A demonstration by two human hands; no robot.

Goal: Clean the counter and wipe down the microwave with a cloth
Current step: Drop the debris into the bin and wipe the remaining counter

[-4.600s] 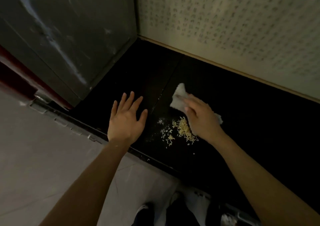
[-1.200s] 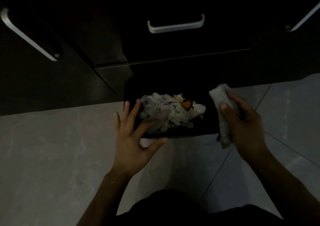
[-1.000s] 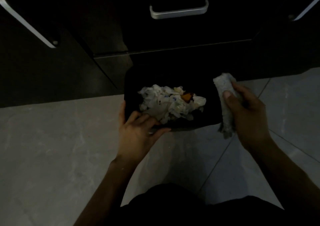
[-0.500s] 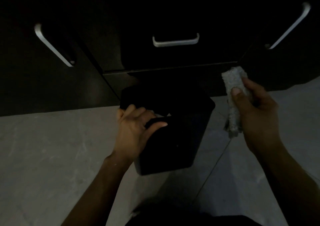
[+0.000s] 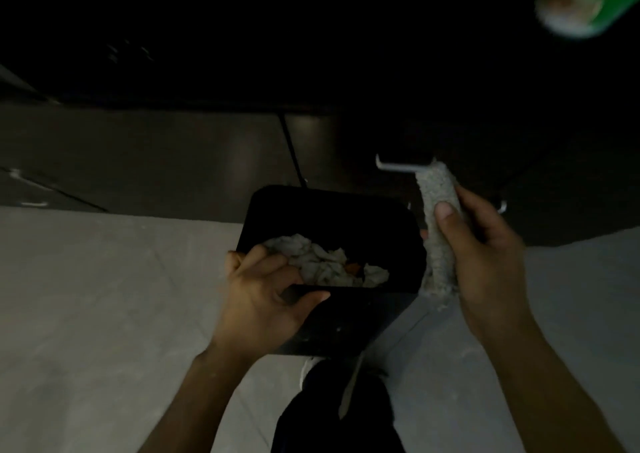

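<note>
1. The picture is dark and a little blurred, and the camera looks down at a pale tiled floor (image 5: pixel 104 314) in front of dark cabinets (image 5: pixel 173 147).
2. The left hand (image 5: pixel 263 300) grips the near left corner of a black bin (image 5: pixel 332 217). The fingers go over the rim into the bin and the thumb presses on the outside wall, so the hand is closed on the rim.
3. The bin is held above the floor and is tilted, with its open mouth turned up toward the camera.
4. Inside the bin, against the near wall, lies crumpled white paper waste (image 5: pixel 329 265) with one small orange piece among it. The left fingers touch the left end of this heap.
5. The right hand (image 5: pixel 485 255) holds the cloth (image 5: pixel 437 217), which is grey-white and rolled or folded into a long shape. The thumb presses on the front of it and the other fingers are wrapped behind, so the grip is firm.
6. The cloth stands almost upright, just beside the right wall of the bin; I cannot tell if it touches the bin. Its lower end hangs loose under the hand.
7. Behind the top of the cloth there is a metal drawer handle (image 5: pixel 398 166) on the dark cabinet front.
8. The dark counter (image 5: pixel 311 36) fills the top of the view, and a blurred green and white object (image 5: pixel 585 5) is at the top right corner.
9. At the bottom centre a dark trouser leg (image 5: pixel 332 411) of the person is visible.
</note>
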